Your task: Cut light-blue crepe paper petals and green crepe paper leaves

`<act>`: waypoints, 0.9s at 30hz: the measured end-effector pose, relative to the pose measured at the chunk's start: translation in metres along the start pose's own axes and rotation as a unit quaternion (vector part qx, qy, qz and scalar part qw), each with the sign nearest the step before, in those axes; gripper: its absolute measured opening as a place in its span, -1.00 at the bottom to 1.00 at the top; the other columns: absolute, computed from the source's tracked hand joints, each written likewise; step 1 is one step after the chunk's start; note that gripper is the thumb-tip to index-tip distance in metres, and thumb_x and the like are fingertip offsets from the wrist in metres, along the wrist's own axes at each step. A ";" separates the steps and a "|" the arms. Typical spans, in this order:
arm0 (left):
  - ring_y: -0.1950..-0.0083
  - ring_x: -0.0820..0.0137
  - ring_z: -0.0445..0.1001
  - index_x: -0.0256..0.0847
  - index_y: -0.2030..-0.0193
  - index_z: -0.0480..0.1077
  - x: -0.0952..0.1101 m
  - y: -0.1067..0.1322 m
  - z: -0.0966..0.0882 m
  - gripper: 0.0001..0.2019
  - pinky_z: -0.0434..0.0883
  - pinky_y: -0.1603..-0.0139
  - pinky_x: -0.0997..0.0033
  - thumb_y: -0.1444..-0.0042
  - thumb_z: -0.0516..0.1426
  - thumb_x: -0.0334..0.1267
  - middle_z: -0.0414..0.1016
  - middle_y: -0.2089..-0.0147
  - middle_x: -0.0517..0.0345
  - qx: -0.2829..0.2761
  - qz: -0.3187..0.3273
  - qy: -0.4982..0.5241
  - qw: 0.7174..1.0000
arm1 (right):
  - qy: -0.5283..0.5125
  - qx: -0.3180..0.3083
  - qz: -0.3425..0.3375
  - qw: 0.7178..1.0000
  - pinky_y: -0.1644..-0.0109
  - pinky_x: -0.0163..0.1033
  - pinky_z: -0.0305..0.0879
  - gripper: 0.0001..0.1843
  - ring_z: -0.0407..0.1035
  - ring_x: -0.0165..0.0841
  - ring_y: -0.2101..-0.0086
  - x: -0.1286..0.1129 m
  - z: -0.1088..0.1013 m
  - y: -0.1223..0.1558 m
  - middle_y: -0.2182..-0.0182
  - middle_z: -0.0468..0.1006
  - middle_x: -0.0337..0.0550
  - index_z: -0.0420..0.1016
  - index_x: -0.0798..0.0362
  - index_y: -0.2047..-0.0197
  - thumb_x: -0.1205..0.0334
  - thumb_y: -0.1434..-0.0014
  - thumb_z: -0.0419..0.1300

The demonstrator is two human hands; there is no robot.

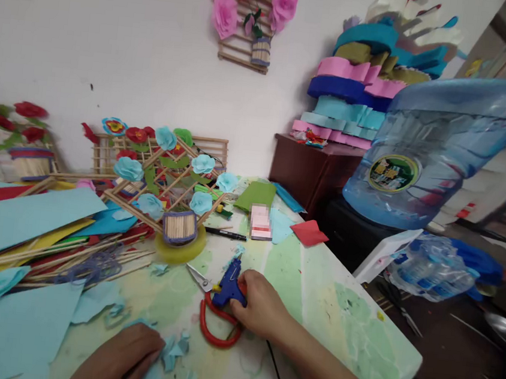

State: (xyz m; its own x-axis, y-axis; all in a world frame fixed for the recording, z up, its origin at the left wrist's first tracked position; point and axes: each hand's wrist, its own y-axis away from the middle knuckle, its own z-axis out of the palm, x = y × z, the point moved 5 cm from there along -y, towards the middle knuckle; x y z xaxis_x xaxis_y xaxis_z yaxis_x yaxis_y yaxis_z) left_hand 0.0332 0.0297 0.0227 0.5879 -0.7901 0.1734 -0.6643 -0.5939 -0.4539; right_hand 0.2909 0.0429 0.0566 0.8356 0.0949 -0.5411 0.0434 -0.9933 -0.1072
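My right hand [263, 304] is closed around the handle of a blue hot glue gun [228, 284], which lies low over the table with its yellow nozzle pointing left. Partly under the gun are scissors [219, 329] with red handles, their blades open toward the upper left. At the bottom, my left hand [120, 357] rests with its fingers curled together among light blue crepe paper scraps [177, 350]. Whatever its fingertips may hold is hidden. Beyond the gun, a bamboo lattice with light blue paper flowers [204, 164] and a stick-covered pot [179, 227] stands on a yellow tape roll [180, 253].
Coloured paper sheets [24, 219] and thin sticks cover the table's left side. A marker [225, 233] and red paper [309, 233] lie farther back. A black cord [277, 376] trails toward me. Off the right edge stands a large water bottle [418, 165].
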 end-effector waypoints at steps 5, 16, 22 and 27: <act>0.18 0.35 0.51 0.05 0.16 0.36 -0.001 0.001 0.003 -0.83 0.50 0.16 0.44 -0.14 0.01 -0.18 0.53 0.20 0.22 -0.031 -0.018 0.019 0.999 | 0.028 -0.013 -0.013 0.999 0.35 -0.32 0.02 -0.73 0.23 -0.35 0.36 -0.004 -0.010 0.000 0.36 0.40 -0.17 0.28 0.05 0.35 0.04 0.00 0.19; 0.21 0.40 0.45 -0.11 0.19 0.39 0.010 -0.014 -0.012 -0.82 0.42 0.17 0.48 -0.18 -0.03 -0.27 0.49 0.25 0.13 -0.057 -0.044 0.091 0.993 | 0.073 -0.037 -0.010 0.997 0.40 -0.34 0.01 -0.76 0.26 -0.41 0.43 0.011 -0.039 -0.007 0.44 0.46 -0.18 0.38 0.07 0.40 0.10 -0.15 0.04; 0.19 0.38 0.42 -0.18 0.18 0.39 0.010 -0.014 -0.010 -0.77 0.38 0.15 0.40 -0.21 -0.08 -0.29 0.48 0.23 0.07 -0.079 -0.050 0.104 0.990 | 0.049 -0.128 -0.054 0.989 0.41 -0.35 0.05 -0.79 0.26 -0.42 0.45 0.014 -0.039 -0.005 0.44 0.46 -0.20 0.42 0.07 0.35 0.11 -0.13 0.07; 0.18 0.38 0.40 -0.20 0.16 0.37 0.010 -0.013 -0.009 -0.78 0.35 0.13 0.38 -0.22 -0.08 -0.28 0.45 0.22 0.05 -0.091 -0.054 0.107 0.989 | 0.053 -0.170 -0.089 0.980 0.34 -0.33 0.10 -0.74 0.27 -0.40 0.41 0.012 -0.036 -0.004 0.42 0.46 -0.18 0.42 0.08 0.34 0.15 -0.20 -0.03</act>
State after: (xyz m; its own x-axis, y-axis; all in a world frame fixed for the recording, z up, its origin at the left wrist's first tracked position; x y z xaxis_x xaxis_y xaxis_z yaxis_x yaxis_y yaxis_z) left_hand 0.0436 0.0287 0.0379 0.5609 -0.7234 0.4026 -0.6866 -0.6782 -0.2620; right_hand 0.3210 0.0453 0.0808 0.8495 0.2794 -0.4476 0.3586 -0.9280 0.1014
